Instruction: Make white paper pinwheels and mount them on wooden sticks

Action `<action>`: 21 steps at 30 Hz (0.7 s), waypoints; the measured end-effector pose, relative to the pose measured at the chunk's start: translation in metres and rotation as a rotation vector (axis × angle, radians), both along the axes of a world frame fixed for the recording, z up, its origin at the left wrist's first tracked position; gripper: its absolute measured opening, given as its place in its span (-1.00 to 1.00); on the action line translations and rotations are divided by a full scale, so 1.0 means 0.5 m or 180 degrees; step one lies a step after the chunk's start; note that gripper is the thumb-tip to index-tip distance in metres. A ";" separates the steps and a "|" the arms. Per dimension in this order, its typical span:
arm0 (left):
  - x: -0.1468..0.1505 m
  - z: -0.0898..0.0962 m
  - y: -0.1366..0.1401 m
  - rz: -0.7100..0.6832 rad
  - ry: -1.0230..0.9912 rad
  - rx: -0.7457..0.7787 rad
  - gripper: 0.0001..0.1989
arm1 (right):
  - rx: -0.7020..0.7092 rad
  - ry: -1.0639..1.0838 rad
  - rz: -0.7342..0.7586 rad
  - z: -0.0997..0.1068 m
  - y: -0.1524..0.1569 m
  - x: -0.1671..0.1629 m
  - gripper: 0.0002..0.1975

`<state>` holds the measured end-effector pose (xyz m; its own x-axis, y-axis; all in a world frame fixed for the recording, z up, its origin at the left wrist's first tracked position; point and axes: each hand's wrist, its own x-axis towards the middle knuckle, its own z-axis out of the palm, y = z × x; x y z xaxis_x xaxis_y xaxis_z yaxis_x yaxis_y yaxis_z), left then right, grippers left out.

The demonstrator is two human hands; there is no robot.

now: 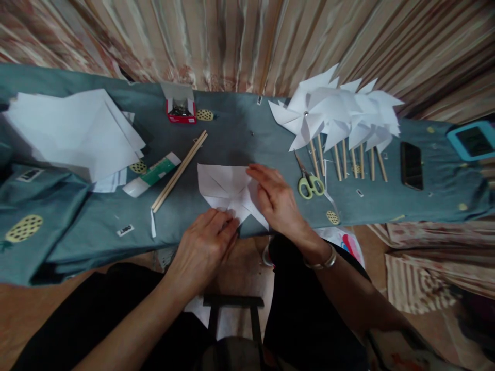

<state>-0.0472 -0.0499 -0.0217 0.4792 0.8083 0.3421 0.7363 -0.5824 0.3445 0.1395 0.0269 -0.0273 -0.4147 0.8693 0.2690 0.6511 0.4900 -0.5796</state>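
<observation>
A white square of paper (228,180) with slits cut in from its corners lies near the front edge of the cloth-covered table. At its near side, my left hand (207,237) is closed, thumb and fingers pinching the edge. My right hand (276,198) has its fingers together on the right part of the sheet, the fingertips at the far right corner. Part of the paper is hidden under both hands. Right of it lie scissors (310,186) with green handles. Two wooden sticks (180,171) rest to the left.
Finished paper pinwheels (336,113) on sticks lie at the back right, near a dark phone (412,166) and a blue-framed device (474,140). An open red box (181,111) of small metal pieces stands at the back. Leftward are paper sheets (73,134) and a green-white packet (152,174).
</observation>
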 end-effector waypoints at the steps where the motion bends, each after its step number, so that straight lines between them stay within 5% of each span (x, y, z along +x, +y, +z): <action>1: 0.000 0.001 0.000 0.0003 0.0007 -0.0007 -0.84 | 0.0041 -0.0102 -0.0118 -0.002 0.012 0.002 -0.57; 6: -0.008 0.006 0.006 -0.0009 0.0050 -0.0052 -0.83 | 0.0083 -0.0658 -0.0088 -0.011 0.047 0.013 -0.56; 12: -0.035 0.004 0.020 0.0152 0.0044 0.0009 -0.79 | 0.0117 -0.0545 -0.0104 0.006 0.040 0.044 -0.63; 21: -0.058 0.010 0.052 0.0411 0.0220 0.0276 -0.74 | -0.1053 0.0301 -0.0640 -0.001 0.011 0.090 -0.74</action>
